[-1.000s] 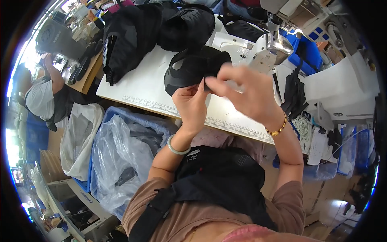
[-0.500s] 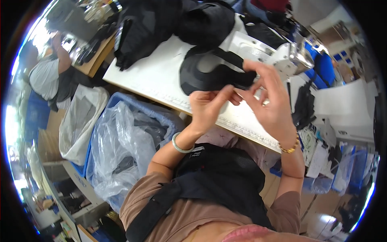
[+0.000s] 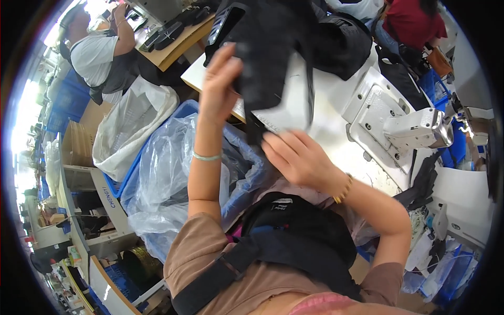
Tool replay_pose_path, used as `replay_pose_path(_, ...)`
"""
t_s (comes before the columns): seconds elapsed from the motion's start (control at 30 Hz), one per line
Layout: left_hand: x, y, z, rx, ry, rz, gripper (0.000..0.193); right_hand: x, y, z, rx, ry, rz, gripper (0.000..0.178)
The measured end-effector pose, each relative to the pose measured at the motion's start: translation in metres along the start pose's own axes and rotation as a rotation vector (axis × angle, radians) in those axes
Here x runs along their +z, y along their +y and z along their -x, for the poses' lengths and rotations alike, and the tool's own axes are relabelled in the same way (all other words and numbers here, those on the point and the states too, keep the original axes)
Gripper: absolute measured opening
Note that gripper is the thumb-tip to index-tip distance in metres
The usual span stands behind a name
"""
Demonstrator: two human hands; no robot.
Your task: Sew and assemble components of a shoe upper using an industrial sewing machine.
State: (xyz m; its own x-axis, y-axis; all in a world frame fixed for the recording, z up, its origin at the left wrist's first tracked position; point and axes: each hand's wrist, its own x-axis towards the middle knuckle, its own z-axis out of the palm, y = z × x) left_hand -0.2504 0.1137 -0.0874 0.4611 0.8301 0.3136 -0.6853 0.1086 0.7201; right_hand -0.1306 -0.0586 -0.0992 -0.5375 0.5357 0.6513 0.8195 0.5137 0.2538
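A black curved fabric piece [image 3: 265, 84], blurred by motion, stretches over the near left part of the white table [image 3: 341, 136]. My right hand [image 3: 302, 157] pinches its lower end in front of the table edge. At the piece's left edge is my left hand [image 3: 220, 86], raised, its fingers bent and smeared by motion; whether they grip the fabric is unclear. Behind it lies a heap of black pieces [image 3: 341, 44], partly covered.
A white sewing machine [image 3: 399, 126] stands on the table at right. Left of me are a blue crate [image 3: 191, 107] lined with clear plastic [image 3: 163, 173] and a white sack [image 3: 134, 126]. A co-worker [image 3: 100, 52] is at the far left, another person in red [image 3: 412, 23] at far right.
My view has shifted left. My hands, close together over the dark piece before, are now apart: the left has moved up and left, the right lower. The fabric now hangs lengthwise between them.
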Motion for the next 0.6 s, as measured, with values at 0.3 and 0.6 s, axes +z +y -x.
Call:
replay_pose_path(0.3,-0.217,0.053,-0.102,-0.119,0.237,-0.462,0.018,0.177,-0.023,-0.113,0.153,0.008,0.206,0.026)
replay_pose_path(0.6,-0.176,0.036,-0.181,0.434,0.312,-1.286,0.029,0.168,0.016,-0.118,0.246,-0.094,-0.074,0.019)
